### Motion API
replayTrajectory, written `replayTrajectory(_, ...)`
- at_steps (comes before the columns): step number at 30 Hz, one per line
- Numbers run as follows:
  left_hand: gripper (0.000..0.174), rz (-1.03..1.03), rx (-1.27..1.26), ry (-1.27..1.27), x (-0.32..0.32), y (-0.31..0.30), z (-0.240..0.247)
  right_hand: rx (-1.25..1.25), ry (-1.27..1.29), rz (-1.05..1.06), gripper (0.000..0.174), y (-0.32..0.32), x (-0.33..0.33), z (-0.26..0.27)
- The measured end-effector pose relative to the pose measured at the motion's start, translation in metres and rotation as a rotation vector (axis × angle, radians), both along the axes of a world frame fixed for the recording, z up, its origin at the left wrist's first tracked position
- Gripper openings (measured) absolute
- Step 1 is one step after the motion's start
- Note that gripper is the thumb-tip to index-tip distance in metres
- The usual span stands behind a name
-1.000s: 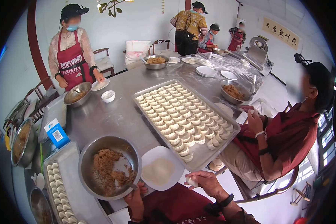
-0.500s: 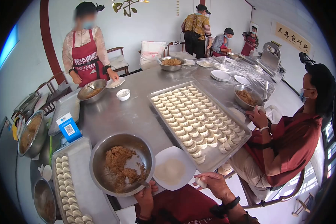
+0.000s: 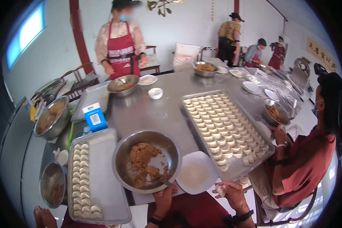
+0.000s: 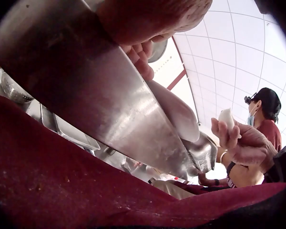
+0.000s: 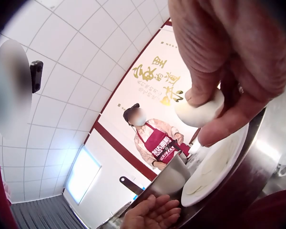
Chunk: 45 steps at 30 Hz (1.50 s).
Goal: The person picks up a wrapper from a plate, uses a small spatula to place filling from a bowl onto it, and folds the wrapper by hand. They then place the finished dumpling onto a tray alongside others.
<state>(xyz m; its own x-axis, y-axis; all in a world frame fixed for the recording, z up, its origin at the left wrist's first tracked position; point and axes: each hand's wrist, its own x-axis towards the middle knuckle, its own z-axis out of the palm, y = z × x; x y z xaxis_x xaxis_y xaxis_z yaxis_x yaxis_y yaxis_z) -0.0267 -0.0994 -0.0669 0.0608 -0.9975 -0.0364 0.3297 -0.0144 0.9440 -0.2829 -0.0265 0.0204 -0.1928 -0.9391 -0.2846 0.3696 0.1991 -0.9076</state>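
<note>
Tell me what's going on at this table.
The person's right hand pinches a small white piece of dough, while the left hand is beside a steel bowl of brown filling. Rows of dumplings cover most of the large tray on the right; the near left tray is only partly filled.

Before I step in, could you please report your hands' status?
Right hand: pinching white dough piece. Left hand: beside filling bowl. White plate close ahead.

The filling bowl [image 3: 121,163] stood between the left hand [image 3: 164,196] and the half-filled tray [image 3: 106,163]; beyond it, steel tabletop [image 3: 169,117] lay open toward the fuller tray [image 3: 240,169], 1 white cup [image 3: 155,96] farther back.
</note>
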Motion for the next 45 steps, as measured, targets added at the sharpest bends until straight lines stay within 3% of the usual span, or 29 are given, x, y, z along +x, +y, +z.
replayTrajectory(22,0.021,0.027,-0.024,-0.093,-0.002,0.0,0.019,0.035,0.004,0.018,0.027,0.002,-0.001,0.004)
replayTrajectory(29,0.024,0.081,-0.008,-0.073,-0.001,-0.005,-0.002,0.027,-0.008,0.048,0.029,0.002,-0.004,0.001)
replayTrajectory(45,0.022,0.019,0.018,-0.101,0.003,-0.005,0.01,0.044,-0.094,0.088,0.029,0.009,-0.007,-0.004)
